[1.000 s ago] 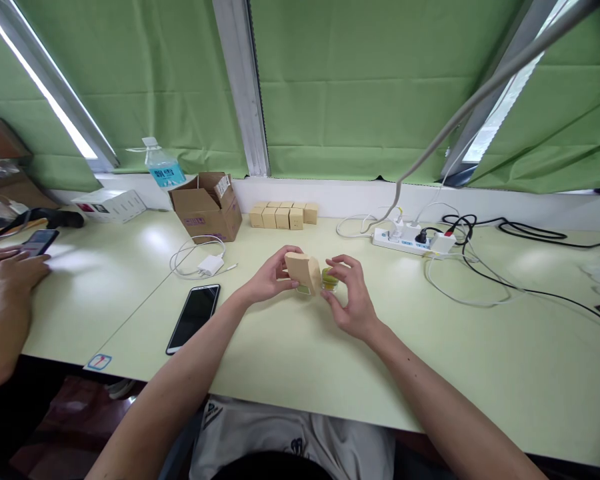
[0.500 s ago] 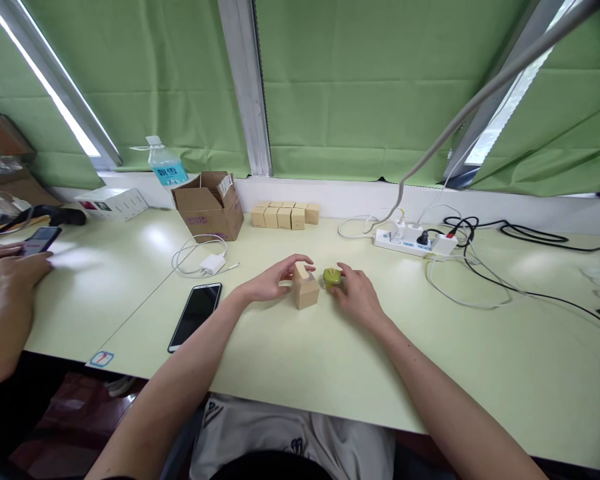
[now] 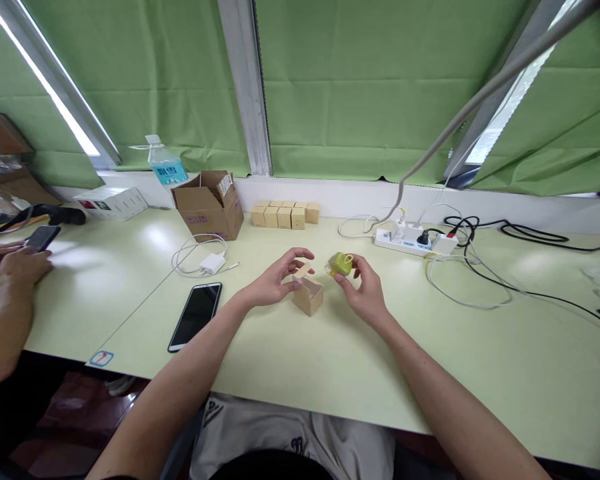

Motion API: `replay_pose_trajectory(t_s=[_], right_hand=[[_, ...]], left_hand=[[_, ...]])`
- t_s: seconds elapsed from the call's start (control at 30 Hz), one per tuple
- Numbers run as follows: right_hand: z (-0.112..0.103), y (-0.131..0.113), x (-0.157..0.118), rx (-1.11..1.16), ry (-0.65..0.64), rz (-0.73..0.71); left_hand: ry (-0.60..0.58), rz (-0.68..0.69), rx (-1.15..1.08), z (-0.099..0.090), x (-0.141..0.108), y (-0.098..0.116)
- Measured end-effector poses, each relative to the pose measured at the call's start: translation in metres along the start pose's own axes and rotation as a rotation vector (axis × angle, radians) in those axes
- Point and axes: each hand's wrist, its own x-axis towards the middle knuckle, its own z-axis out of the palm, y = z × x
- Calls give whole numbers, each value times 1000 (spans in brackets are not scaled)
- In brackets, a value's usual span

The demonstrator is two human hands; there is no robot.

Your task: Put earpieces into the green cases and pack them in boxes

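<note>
A small brown cardboard box (image 3: pixel 309 300) stands on the table with its top flap raised. My left hand (image 3: pixel 275 279) is at its left side, thumb against the box edge and fingers curled behind the flap. Just right of the box, my right hand (image 3: pixel 366 291) pinches a small green rounded object (image 3: pixel 341 263) with a yellow loop, between thumb and fingers. It is lifted off the table and tilted, with something clear and yellowish at its lower left. What kind of object it is, I cannot make out.
Several small closed boxes (image 3: pixel 279 217) stand in rows by the wall, beside an open carton (image 3: pixel 213 210). A phone (image 3: pixel 196 316) and a white charger (image 3: pixel 213 264) lie to the left. Power strip (image 3: pixel 403 241) and cables lie right. Another person's hands (image 3: pixel 23 263) hold a phone at far left.
My right hand has raised the green object from the table and turned it, so its loop now points right. The small box has tilted and turned slightly, showing its open top.
</note>
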Motion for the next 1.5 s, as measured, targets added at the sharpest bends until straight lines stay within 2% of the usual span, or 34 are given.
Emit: replay_pose_trajectory(t_s=[0.07, 0.13, 0.33, 0.5, 0.67, 0.8, 0.93, 1.17, 1.5], right_hand=[[-3, -11, -2, 107, 37, -67], [-4, -20, -6, 204, 16, -109], [3, -31, -20, 308, -142, -200], [11, -29, -25, 185, -178, -283], [15, -24, -22, -29, -199, -358], [8, -24, -20, -104, -237, -320], [-3, -26, -17, -127, -252, -242], [-7, -30, -13, -255, -207, -275], [-2, -32, -14, -416, -321, -323]], left_hand=[[31, 28, -93, 4, 2, -7], [64, 42, -113, 11, 4, -11], [239, 129, 69, 18, 3, -5], [223, 113, 221, 22, 1, -3], [204, 93, 204, 33, 2, -10], [193, 134, 176, 34, 2, -9], [205, 107, 164, 34, 3, -11], [210, 88, 143, 35, 1, -24], [197, 74, 165, 36, -1, -22]])
